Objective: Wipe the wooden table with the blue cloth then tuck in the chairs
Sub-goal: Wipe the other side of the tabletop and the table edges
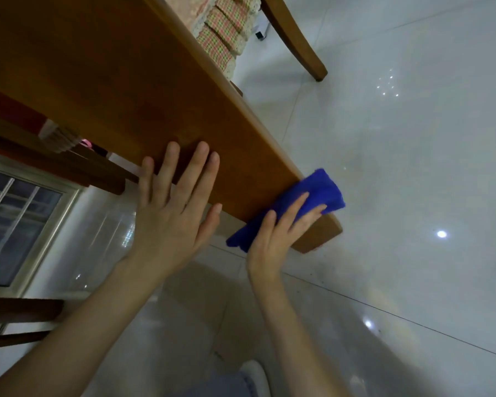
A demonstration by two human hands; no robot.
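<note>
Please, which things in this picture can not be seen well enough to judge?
Head view only.
Wooden table: far part cut off by the top and left edges.
Blue cloth: its middle is hidden under the right hand; its folding is unclear.
Chair cushion: cut off by the top edge, partly hidden by the table.
Dust or stains on the table: picture too dim.
</note>
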